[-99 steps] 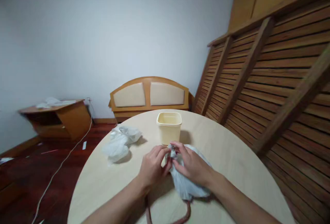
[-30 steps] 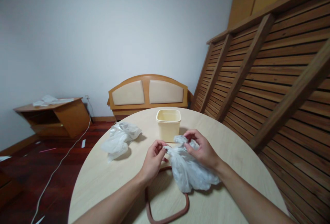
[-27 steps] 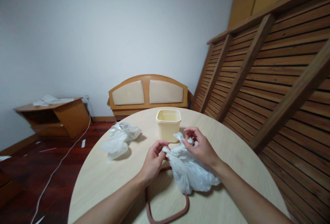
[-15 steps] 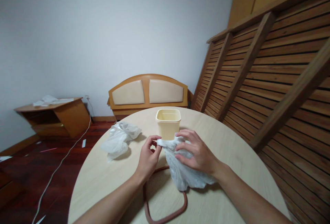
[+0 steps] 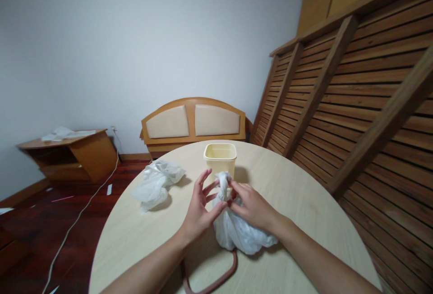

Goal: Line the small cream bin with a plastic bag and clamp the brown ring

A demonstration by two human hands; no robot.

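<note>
A full white plastic bag (image 5: 241,233) rests on the round table, its neck gathered and twisted upright. My left hand (image 5: 199,213) has its thumb and some fingers on the near left side of that neck, with the index finger raised. From the other side, my right hand (image 5: 253,206) pinches the neck; some of its fingertips are hidden behind the plastic. Just beyond the hands stands a cream square bin (image 5: 220,162), upright. Part of a brown rounded-square ring (image 5: 218,280) lies flat under the bag's near edge.
Another crumpled white plastic bag (image 5: 158,186) lies on the left of the round table (image 5: 297,222). Behind are a headboard (image 5: 192,104) and a low cabinet (image 5: 91,154). Slatted wooden panels (image 5: 338,113) lean along the right. A cable (image 5: 81,215) runs over the floor.
The bag's spread mouth is now bunched into a narrow upright neck. My left hand has moved slightly right, and both hands have come together around it. The brown ring has shifted slightly nearer.
</note>
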